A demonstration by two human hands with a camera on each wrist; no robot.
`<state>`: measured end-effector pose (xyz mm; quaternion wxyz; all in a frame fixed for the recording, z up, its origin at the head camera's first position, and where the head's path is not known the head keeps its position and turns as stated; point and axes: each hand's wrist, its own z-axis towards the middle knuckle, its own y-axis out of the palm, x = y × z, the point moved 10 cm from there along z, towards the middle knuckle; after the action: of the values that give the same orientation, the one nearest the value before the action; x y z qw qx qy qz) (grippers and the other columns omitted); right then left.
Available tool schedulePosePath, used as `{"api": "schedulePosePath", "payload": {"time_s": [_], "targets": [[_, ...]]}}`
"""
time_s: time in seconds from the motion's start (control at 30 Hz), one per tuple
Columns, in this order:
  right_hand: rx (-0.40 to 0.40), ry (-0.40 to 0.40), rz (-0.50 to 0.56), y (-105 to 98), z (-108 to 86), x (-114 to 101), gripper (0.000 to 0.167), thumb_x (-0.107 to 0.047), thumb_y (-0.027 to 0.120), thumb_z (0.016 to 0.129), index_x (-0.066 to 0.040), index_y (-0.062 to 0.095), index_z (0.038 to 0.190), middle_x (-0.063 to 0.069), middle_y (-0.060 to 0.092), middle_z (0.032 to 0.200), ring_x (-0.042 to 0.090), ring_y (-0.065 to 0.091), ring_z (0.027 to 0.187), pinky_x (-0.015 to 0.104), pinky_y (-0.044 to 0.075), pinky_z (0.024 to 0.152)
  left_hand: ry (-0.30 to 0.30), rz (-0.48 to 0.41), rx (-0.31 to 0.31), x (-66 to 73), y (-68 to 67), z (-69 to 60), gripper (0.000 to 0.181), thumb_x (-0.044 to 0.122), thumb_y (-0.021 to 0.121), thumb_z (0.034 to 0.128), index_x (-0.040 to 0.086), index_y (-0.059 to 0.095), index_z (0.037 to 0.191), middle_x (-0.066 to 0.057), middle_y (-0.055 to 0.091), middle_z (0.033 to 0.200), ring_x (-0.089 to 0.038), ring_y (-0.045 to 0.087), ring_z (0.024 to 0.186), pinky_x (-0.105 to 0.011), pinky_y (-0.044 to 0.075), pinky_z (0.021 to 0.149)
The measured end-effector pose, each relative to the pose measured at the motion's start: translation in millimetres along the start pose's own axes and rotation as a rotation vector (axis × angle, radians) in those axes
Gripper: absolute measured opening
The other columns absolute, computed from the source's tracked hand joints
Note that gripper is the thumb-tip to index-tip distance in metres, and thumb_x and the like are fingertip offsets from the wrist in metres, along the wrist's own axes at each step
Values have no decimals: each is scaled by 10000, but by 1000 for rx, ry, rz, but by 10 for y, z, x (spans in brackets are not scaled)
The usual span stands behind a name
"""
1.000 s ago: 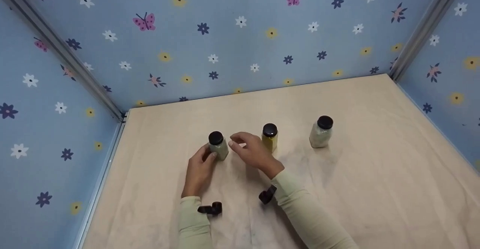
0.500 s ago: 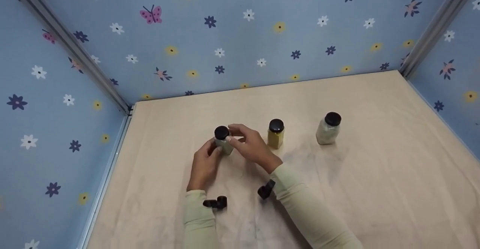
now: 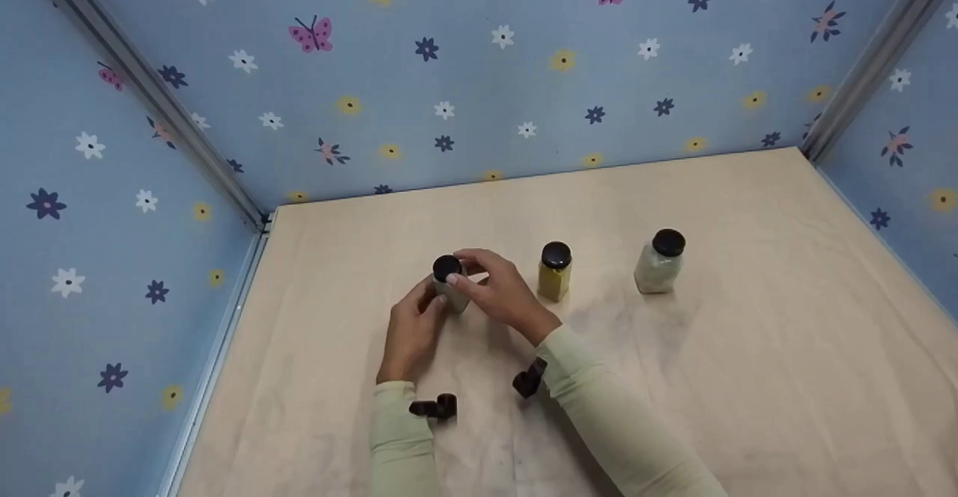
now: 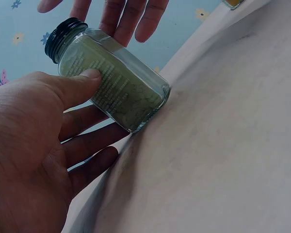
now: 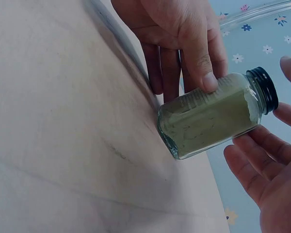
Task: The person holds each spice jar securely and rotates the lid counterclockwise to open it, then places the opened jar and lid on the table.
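While the left hand (image 3: 409, 336) holds a clear glass jar (image 5: 208, 119) of green powder in its fingers (image 4: 94, 140), the right hand (image 3: 505, 293) curves around its round black lid (image 3: 447, 266); I can't tell if it grips. Next stands a black-capped yellow glass jar (image 3: 554, 283), then a black-capped pale green glass jar (image 3: 658, 271).

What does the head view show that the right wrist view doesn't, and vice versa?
Only the head view: the black-lidded, square-sided clear jar with yellow contents, the black-lidded clear jar with pale contents, the pale-green sleeves and black wrist cameras.

Only the right wrist view: pale printed lettering on the black-lidded clear glass jar of green contents.

Both: that jar, the left hand gripping it, the right hand near its lid, the cream tabletop cover and blue flowered wall.
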<state>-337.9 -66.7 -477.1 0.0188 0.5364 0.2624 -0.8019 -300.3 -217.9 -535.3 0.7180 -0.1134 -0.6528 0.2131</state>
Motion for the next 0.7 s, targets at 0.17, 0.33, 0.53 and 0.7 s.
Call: {"api": "schedulePosePath", "payload": {"time_s": [0.17, 0.33, 0.53, 0.7], "targets": [[5, 15, -4, -7, 12, 12, 506, -385, 679, 965, -101, 593, 1375, 14, 637, 1217, 169, 632, 1094, 325, 546, 874, -5, 3, 1, -4, -5, -4, 414, 244, 577, 1038, 210, 554, 1449, 28, 586, 1397, -123, 520, 1299, -387, 403, 1101], [25, 16, -16, -28, 43, 38, 488, -369, 693, 958, -105, 606, 1360, 14, 641, 1194, 154, 632, 1079, 316, 550, 858, 5, -2, -3, 18, 6, 27, 404, 234, 568, 1042, 201, 557, 1444, 23, 590, 1390, -125, 522, 1294, -388, 405, 1099], [43, -17, -21, -35, 73, 20, 416, -332, 684, 971, -134, 626, 1332, 15, 646, 1153, 169, 634, 1061, 326, 550, 849, 6, -1, 4, 16, 5, 52, 392, 241, 565, 1044, 201, 563, 1434, 15, 595, 1386, -127, 528, 1288, -397, 410, 1095], [47, -21, -30, -15, 37, 41, 421, -318, 664, 986, -117, 616, 1353, 19, 638, 1132, 153, 625, 1053, 356, 547, 885, 6, 3, 0, 24, 15, 29, 397, 216, 576, 1038, 183, 563, 1434, -4, 601, 1379, -136, 541, 1275, -381, 430, 1078]]}}
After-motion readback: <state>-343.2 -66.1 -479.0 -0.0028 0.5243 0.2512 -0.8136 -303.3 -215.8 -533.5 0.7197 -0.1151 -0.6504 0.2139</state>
